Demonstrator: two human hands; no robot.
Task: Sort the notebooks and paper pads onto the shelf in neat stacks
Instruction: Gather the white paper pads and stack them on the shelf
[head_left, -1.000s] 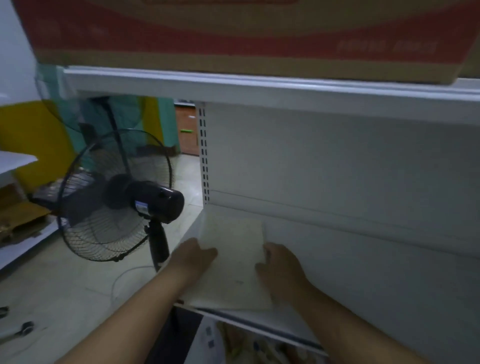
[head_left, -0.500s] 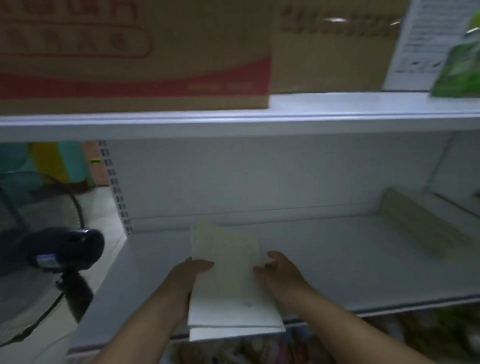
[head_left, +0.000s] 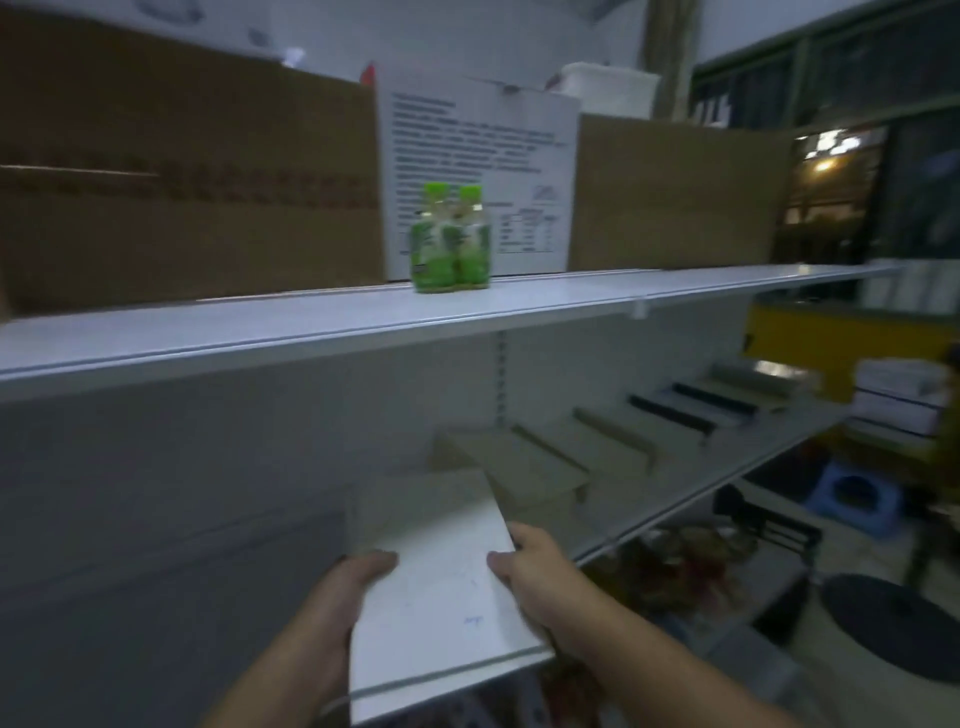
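1 white pad stack (head_left: 441, 582) at shelf (head_left: 182, 623), 2 green bottles (head_left: 451, 239) above shelf. Left hand (head_left: 343, 587) and right hand (head_left: 535, 566) each grip one side of the stack.

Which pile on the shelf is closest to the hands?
The tan pile just past the held white pad. The other piles lie farther right, some with black edges.

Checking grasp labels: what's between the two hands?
Head view: a white paper pad fills the gap, the left hand holding its left edge and the right hand its right edge.
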